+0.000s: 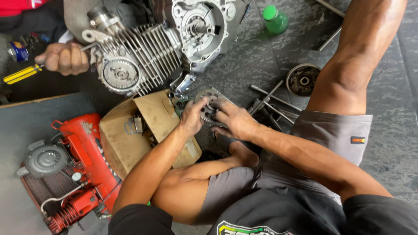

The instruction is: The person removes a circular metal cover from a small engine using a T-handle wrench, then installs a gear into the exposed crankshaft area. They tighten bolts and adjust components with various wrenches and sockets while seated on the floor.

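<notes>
I sit on the floor with both hands closed around a round toothed metal gear assembly [208, 107]. My left hand [193, 116] grips its left edge and my right hand [233, 119] covers its right side. Just above it lies a silver finned motorcycle engine [148, 52] with its side cover off and a shaft showing. Another person's hand [65, 58] at the upper left holds a yellow-and-black-handled screwdriver [21, 74] against the engine's cylinder head.
A torn cardboard box [130, 135] with small parts sits left of my hands. A red air compressor [69, 169] stands at the lower left. Long bolts and rods [272, 100], a round clutch part [302, 79] and a green bottle [275, 18] lie on the grey floor mat.
</notes>
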